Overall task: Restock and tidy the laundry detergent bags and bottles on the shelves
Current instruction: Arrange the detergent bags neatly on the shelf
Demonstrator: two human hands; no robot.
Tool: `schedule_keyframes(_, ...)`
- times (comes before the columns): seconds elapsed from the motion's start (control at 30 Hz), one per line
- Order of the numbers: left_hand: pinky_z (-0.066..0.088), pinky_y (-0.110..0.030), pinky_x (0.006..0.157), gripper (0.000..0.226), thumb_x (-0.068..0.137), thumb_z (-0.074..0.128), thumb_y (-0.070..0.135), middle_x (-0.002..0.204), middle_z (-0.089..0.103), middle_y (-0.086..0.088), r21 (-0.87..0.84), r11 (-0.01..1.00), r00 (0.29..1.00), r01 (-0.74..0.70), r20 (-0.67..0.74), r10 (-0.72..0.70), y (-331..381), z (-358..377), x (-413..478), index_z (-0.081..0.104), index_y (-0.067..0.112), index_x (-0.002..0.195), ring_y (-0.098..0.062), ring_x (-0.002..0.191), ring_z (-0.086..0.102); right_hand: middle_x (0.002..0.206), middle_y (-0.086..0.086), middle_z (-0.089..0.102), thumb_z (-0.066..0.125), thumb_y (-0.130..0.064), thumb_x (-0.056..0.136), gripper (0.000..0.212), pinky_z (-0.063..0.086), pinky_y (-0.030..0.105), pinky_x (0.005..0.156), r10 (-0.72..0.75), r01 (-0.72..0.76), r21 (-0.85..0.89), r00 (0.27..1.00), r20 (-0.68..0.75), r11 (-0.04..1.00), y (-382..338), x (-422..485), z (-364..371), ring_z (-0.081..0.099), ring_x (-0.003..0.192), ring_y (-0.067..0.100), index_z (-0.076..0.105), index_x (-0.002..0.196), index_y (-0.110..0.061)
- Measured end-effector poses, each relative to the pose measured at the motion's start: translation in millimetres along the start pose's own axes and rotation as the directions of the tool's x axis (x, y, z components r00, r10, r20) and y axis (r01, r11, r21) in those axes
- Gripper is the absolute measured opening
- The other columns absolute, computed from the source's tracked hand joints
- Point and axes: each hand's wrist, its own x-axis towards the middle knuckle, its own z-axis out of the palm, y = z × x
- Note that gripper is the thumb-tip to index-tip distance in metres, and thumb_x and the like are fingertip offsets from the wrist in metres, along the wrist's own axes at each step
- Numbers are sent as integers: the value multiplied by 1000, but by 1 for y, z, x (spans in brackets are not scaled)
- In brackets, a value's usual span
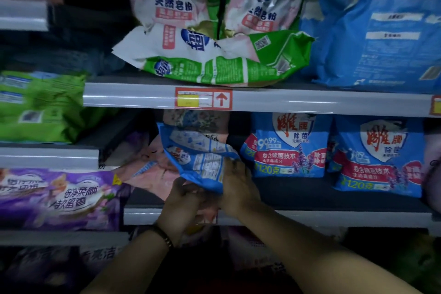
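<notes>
Grip, two-handed: left hand (183,198) curled under the bottom corner of the blue detergent bag (191,153), right hand (238,186) closed on its lower right edge, fingers bunching the film. Both hold this one item and nothing else.

Item, position: the bag rises up and to the left from my hands, tilted, printed back panel toward me, its lower end above the shelf lip (310,218) and its top reaching under the rail (143,98) of the shelf above.

Item, handling (my estimate): soft film pouch with loose fill, creased and slumping; likely light to middling, slick on the surface, apt to fold where unsupported. Best taken low with one palm beneath the bulk and the other steadying a side; the thin sealed edge is a poor hold.

Neighbours: pink bag (152,174) lying flat just behind and left; two upright blue bags (288,148) to the right, with a gap between them and my bag.

Above, farther: green-and-white bag (214,64) toppled flat; large blue bag (381,31) beside it.
</notes>
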Motion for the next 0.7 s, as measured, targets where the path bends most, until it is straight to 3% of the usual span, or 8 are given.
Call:
schedule_keyframes(0.07, 54, -20, 48, 36, 96, 58, -9, 104, 76, -8, 22, 1000, 999, -23, 38, 22, -4, -4, 3, 58, 14, 124, -10, 77, 75, 159, 13, 21, 84, -54, 79, 116, 48, 54, 108, 35, -36, -33, 999, -22, 999, -4, 4, 5, 26, 146, 39, 9, 162, -25)
schedule_keyframes(0.13, 50, -15, 47, 31, 93, 55, -16, 101, 75, -15, 15, 999, 997, -35, 72, 34, -6, -5, 5, 60, 8, 113, -3, 66, 71, 158, 14, 24, 79, -42, 86, 99, 51, 56, 103, 51, -53, -44, 998, -47, 998, -6, 5, 8, 30, 143, 40, 14, 159, -29)
schedule_keyframes(0.2, 50, -14, 48, 33, 95, 56, -13, 102, 81, -4, -42, 999, 991, -30, 126, 35, -9, -4, 2, 65, 10, 117, -1, 68, 73, 156, 14, 30, 70, -27, 94, 80, 53, 55, 100, 35, -39, -48, 997, -71, 998, -4, 5, 8, 34, 141, 39, 20, 156, -31)
schedule_keyframes(0.33, 55, -28, 63, 40, 96, 69, 7, 113, 80, -4, -153, 987, 969, 56, 246, -16, -15, 1, -4, 66, 22, 133, -17, 80, 76, 160, 6, 32, 59, -18, 99, 69, 51, 56, 106, -31, 33, 28, 997, -68, 999, 14, -6, -7, 35, 145, 34, 28, 158, -36)
schedule_keyframes(0.43, 51, -34, 69, 54, 90, 74, 20, 89, 72, 6, -131, 988, 965, 87, 258, -50, -26, 1, -11, 60, 34, 140, -13, 65, 64, 155, 0, 44, 62, -7, 93, 73, 52, 50, 108, -104, 121, 90, 980, -172, 988, 30, -24, -19, 47, 141, 28, 39, 156, -37)
schedule_keyframes(0.6, 54, -33, 62, 52, 90, 73, 17, 92, 68, -3, -167, 983, 981, 77, 190, -45, -28, 11, -33, 57, 36, 136, -17, 65, 65, 144, 3, 59, 64, 4, 91, 65, 51, 36, 110, -129, 190, 152, 931, -341, 970, 46, -73, -61, 59, 128, 23, 56, 150, -23)
schedule_keyframes(0.7, 56, -31, 58, 43, 97, 68, 15, 98, 67, -8, -200, 978, 984, 65, 173, -30, -20, 21, -51, 59, 34, 135, -21, 72, 64, 141, 0, 60, 60, 4, 92, 61, 51, 36, 109, -173, 242, 135, 904, -391, 961, 59, -112, -90, 60, 126, 22, 60, 146, -22)
